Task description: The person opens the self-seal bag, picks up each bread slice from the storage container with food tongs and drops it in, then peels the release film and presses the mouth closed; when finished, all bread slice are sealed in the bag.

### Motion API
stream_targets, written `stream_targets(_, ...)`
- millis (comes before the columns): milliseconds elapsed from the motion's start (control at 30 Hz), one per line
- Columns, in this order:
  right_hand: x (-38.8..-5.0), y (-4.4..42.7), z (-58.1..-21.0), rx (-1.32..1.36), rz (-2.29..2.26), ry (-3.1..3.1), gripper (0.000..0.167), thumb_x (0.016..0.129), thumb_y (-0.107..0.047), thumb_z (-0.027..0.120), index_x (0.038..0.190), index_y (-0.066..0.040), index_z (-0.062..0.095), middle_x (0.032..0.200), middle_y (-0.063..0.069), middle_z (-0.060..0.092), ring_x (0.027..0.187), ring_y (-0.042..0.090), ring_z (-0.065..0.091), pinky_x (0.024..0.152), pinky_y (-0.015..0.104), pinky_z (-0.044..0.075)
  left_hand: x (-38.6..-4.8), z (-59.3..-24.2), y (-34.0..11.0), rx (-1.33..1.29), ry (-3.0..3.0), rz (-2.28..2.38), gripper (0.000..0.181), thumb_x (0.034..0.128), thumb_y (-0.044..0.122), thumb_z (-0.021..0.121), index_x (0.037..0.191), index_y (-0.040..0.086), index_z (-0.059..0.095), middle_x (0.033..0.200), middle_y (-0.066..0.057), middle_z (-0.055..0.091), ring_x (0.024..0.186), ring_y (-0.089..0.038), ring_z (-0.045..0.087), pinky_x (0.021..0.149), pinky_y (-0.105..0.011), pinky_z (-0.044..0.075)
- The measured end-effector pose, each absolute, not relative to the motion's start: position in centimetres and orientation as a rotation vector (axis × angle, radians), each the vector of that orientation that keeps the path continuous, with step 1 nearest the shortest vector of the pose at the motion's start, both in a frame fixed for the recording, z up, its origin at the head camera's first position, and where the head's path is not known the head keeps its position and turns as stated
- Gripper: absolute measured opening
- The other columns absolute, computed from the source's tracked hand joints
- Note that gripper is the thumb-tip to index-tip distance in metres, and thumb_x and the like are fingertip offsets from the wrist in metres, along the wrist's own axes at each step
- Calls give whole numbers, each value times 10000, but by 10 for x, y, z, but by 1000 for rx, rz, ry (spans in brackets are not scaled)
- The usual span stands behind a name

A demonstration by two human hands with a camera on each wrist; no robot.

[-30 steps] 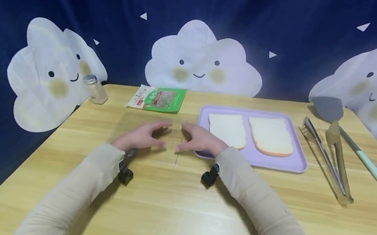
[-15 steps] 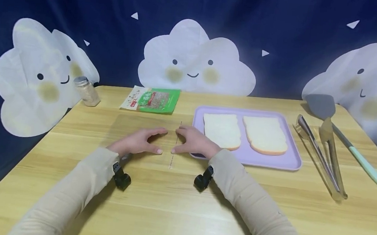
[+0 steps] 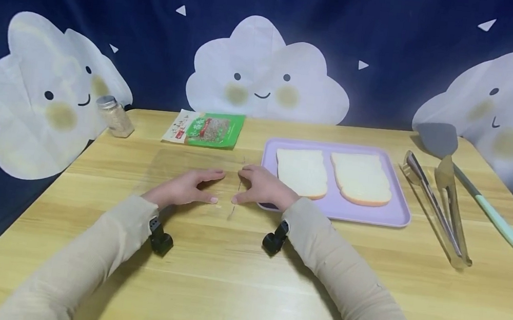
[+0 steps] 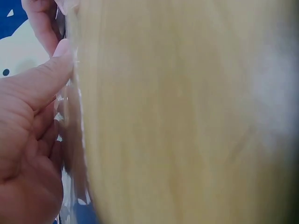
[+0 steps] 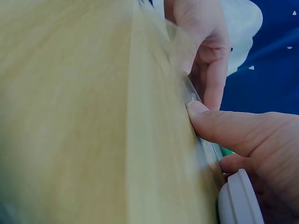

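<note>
A thin clear plastic bag [image 3: 182,160], hard to make out against the wood, lies between my hands, its right edge showing as a faint, bent line. My left hand [image 3: 183,187] holds it with thumb and fingers on either side; the crinkled plastic glints beside the thumb in the left wrist view. On the bag's right edge, my right hand [image 3: 264,186] pinches the film between thumb [image 5: 224,128] and fingers. Just right of that hand is a lilac tray [image 3: 366,220] bearing two bread slices [image 3: 302,172] [image 3: 361,178].
A green-and-white seasoning packet [image 3: 213,130] lies behind the hands on the wooden table [image 3: 207,289]. At the back left corner stands a lidded jar [image 3: 116,117]. Right of the tray are metal tongs [image 3: 442,209] and a spatula [image 3: 476,191]. A cloud-patterned curtain hangs behind.
The view has shifted slightly. Both hands stay close together at the bag; its right edge, straight earlier, now looks bent, with small glints near the left thumb.
</note>
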State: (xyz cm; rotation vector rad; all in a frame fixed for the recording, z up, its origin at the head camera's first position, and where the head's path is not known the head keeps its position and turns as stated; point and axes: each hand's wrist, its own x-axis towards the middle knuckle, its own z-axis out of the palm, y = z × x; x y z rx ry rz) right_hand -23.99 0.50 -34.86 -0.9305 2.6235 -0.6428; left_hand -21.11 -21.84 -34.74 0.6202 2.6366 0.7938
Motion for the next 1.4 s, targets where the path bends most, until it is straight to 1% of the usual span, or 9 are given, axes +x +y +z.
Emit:
stream_targets(267,-240,6,-349,-933,-645,2619,787,787,-402,708,1377,7,385,1462,179,320,1358,317,274,1122,389,204,-207,-348,-223,615,2635,833,628,851,274,669,1396,106,407,1489,-113,303,1378,-344,211,1099,-528,176)
stream_targets(500,-241,6,-349,-922,-644,2626,782,788,-403,707,1375,5,390,1466,170,318,1362,312,267,1122,385,206,-205,-350,-225,595,2657,862,530,873,251,642,1351,98,471,1477,-114,325,1372,-342,229,1099,-519,182)
stream_targets(600,-242,6,-349,-907,-652,2625,788,783,-402,714,1376,3,390,1467,168,317,1361,310,268,1122,379,207,-204,-351,-224,568,2681,928,423,886,211,626,1275,64,549,1436,-126,386,1352,-338,280,1098,-503,200)
stream_targets(700,-242,5,-348,-897,-676,2623,793,778,-393,724,1378,1,388,1466,169,318,1360,311,271,1122,374,209,-203,-353,-223,522,2725,1001,298,889,171,619,1158,43,638,1372,-132,464,1319,-326,349,1093,-482,230)
stream_targets(833,-241,5,-348,-887,-695,2615,794,777,-380,728,1382,0,381,1466,172,316,1360,313,271,1123,372,205,-200,-356,-223,471,2787,1054,199,883,141,625,1033,31,696,1286,-144,547,1256,-321,443,1067,-468,293)
stream_targets(1000,-239,5,-348,-891,-690,2610,800,775,-382,730,1381,5,378,1464,175,317,1359,315,272,1123,373,202,-192,-357,-223,366,2834,1162,196,883,159,629,1013,31,702,1180,-140,624,1149,-311,545,1008,-450,381)
stream_targets(1133,-238,5,-348,-895,-696,2609,808,772,-384,733,1381,8,376,1465,177,314,1361,316,267,1125,373,197,-187,-354,-222,290,2835,1322,213,880,144,631,1035,9,685,1156,-156,632,1112,-311,570,963,-435,428)
stream_targets(1267,-239,5,-349,-886,-699,2613,810,771,-378,733,1385,5,368,1471,169,306,1365,312,257,1127,373,186,-185,-351,-221,290,2853,1402,210,878,131,631,1045,15,681,1183,-148,619,1122,-304,564,957,-419,437)
stream_targets(1400,-239,5,-349,-880,-697,2615,805,774,-376,729,1388,-1,367,1475,160,304,1368,309,251,1128,373,182,-184,-351,-220,302,2883,1451,210,880,136,630,1045,18,681,1202,-133,608,1147,-294,553,991,-406,409)
